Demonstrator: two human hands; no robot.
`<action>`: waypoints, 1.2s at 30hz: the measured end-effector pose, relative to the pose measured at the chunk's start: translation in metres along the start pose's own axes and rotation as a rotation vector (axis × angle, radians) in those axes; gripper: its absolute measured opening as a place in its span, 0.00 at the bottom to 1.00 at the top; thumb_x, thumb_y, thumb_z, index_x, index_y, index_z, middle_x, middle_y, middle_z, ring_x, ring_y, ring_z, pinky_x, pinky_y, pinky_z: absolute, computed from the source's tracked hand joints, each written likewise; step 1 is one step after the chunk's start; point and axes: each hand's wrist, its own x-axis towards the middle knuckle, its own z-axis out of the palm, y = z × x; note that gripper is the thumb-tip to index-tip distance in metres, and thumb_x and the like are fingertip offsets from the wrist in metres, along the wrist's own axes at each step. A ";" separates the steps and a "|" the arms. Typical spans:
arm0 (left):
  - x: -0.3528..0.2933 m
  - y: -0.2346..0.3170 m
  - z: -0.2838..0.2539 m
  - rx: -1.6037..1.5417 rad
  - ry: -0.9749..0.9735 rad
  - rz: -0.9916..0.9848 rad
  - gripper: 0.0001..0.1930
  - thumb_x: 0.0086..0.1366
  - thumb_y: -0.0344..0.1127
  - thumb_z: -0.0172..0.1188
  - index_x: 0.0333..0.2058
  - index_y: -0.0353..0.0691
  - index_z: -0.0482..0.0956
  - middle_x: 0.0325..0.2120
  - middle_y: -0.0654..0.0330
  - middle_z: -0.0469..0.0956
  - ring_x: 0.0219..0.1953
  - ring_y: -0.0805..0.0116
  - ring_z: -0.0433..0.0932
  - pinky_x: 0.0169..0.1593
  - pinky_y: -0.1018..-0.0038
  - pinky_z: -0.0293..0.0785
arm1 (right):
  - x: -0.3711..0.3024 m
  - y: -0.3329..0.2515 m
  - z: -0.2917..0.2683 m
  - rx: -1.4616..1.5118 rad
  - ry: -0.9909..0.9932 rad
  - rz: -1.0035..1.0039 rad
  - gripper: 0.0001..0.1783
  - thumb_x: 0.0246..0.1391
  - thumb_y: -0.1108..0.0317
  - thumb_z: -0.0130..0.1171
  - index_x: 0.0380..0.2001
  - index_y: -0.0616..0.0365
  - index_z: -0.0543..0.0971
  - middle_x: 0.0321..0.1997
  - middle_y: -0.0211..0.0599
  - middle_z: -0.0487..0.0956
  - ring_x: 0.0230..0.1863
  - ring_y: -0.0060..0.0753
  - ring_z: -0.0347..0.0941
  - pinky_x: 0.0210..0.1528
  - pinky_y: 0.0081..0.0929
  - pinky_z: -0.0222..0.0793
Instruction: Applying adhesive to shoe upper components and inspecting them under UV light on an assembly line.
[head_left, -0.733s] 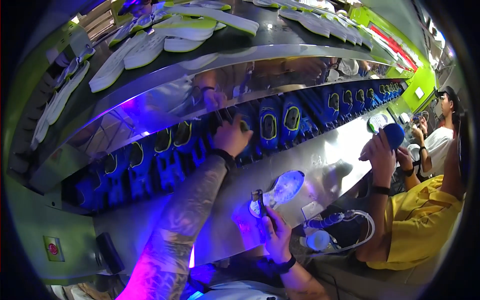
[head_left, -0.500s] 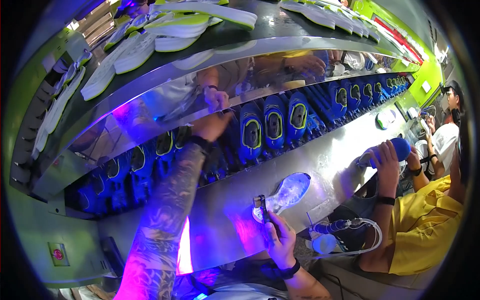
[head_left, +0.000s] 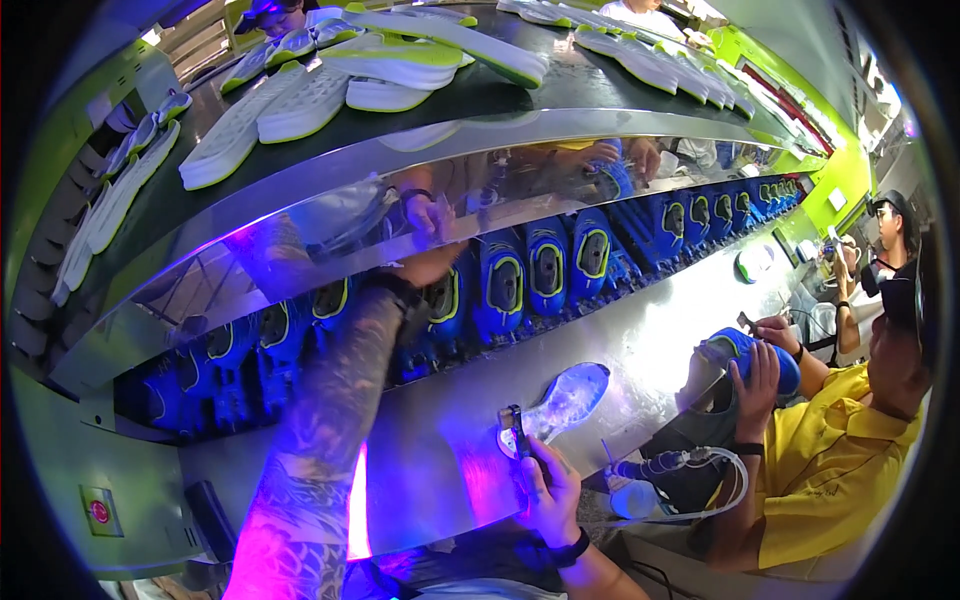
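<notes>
My left hand (head_left: 432, 266) reaches into the long row of shoes under the shiny metal panel, just above a blue shoe (head_left: 441, 305) with a yellow-green collar. Its fingers are partly hidden, so their grip is unclear. Other blue shoes (head_left: 547, 268) stand beside it, toes up, dark forms inside them. Low in the middle, my right hand (head_left: 552, 490) is closed round a small dark-handled tool (head_left: 516, 432) with a blocky head. The tool's head overlaps the near end of a pale, shiny sole (head_left: 578, 393) lying on the metal ledge (head_left: 430, 450).
White and lime soles (head_left: 310, 105) lie on the dark upper belt (head_left: 500, 115). At right, a co-worker in a yellow shirt (head_left: 830, 470) holds a blue shoe (head_left: 780, 366) and a small tool. A bottle with a hose (head_left: 635, 498) stands near that person. Another sole (head_left: 755, 262) lies farther along.
A blue shoe now shows below my left hand, where a dark gap was. My right hand still grips the tool. The co-worker's shoe has turned, and the view has shifted slightly.
</notes>
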 end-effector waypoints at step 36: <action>-0.553 -0.091 0.062 -0.265 0.671 0.590 0.18 0.71 0.46 0.55 0.58 0.60 0.69 0.62 0.67 0.74 0.64 0.62 0.74 0.73 0.53 0.54 | -0.074 -0.076 0.113 -0.344 -0.706 -0.038 0.18 0.61 0.71 0.62 0.54 0.59 0.82 0.41 0.42 0.85 0.37 0.29 0.81 0.41 0.27 0.76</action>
